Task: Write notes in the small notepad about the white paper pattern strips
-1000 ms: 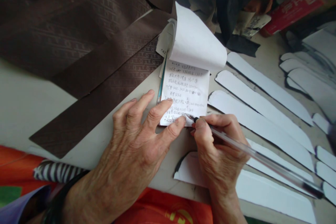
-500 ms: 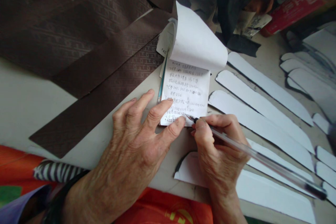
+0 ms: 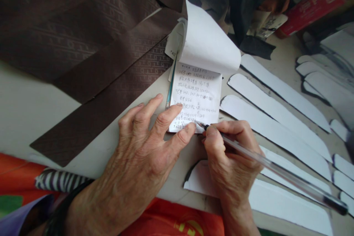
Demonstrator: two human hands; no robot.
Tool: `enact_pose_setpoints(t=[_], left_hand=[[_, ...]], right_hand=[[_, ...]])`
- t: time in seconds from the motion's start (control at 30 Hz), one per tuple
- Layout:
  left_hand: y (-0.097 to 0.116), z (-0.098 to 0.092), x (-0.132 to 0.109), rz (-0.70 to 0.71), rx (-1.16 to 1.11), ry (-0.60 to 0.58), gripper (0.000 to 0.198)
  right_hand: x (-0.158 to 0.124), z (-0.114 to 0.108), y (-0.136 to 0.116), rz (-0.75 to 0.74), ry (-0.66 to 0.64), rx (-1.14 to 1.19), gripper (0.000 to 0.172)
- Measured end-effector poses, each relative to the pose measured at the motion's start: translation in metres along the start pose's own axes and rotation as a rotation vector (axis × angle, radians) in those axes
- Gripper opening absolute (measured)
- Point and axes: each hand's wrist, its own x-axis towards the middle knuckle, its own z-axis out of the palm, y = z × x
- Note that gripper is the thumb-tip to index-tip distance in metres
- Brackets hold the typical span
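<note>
A small notepad point(image 3: 197, 90) covered in handwriting lies on the table, its upper pages folded back over the top. My left hand point(image 3: 149, 147) rests with fingers spread, the index finger and thumb on the notepad's lower left part. My right hand point(image 3: 232, 155) is closed round a clear pen point(image 3: 276, 167) with a black cap end. The pen tip touches or nearly touches the page close to its bottom edge, just right of my left thumb.
Dark brown patterned sheets point(image 3: 110, 70) cover the upper left. Several long white pieces with dark edges point(image 3: 276, 129) lie at the right. A red-labelled object point(image 3: 312, 9) is at the upper right. Red cloth point(image 3: 171, 217) hangs at the front edge.
The pen's rear end has tipped slightly down and to the right. Both hands stay in nearly the same place.
</note>
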Motion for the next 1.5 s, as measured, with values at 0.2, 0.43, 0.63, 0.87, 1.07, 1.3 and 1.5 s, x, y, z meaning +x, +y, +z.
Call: enact_pose_setpoints(t=[0.2, 0.43, 0.63, 0.87, 1.07, 1.3, 1.5], left_hand=[[-0.0013, 0.0014, -0.0002, 0.0, -0.003, 0.012, 0.047], [-0.0004, 0.001, 0.0005, 0.001, -0.017, 0.015, 0.046], [-0.001, 0.0017, 0.0009, 0.004, -0.017, 0.029, 0.046], [-0.0009, 0.0005, 0.0016, 0.004, -0.006, 0.02, 0.047], [-0.0012, 0.0024, -0.0001, -0.002, -0.004, 0.022, 0.048], [-0.0009, 0.0037, 0.0006, -0.004, -0.007, 0.017, 0.047], [0.0001, 0.0009, 0.0, -0.001, -0.012, 0.013, 0.047]], right_hand=[[-0.0026, 0.0011, 0.004, 0.059, 0.023, 0.078, 0.011], [-0.0017, 0.0007, 0.0029, 0.021, 0.024, 0.031, 0.01], [-0.0005, 0.0006, 0.0029, 0.003, 0.027, 0.007, 0.009], [0.0013, 0.0018, 0.0013, -0.03, 0.035, -0.037, 0.01], [0.0003, 0.0012, 0.0022, -0.014, 0.03, -0.009, 0.009], [0.0009, 0.001, 0.0014, -0.062, 0.032, -0.046, 0.011], [0.001, 0.0014, 0.0012, -0.049, 0.033, -0.046, 0.01]])
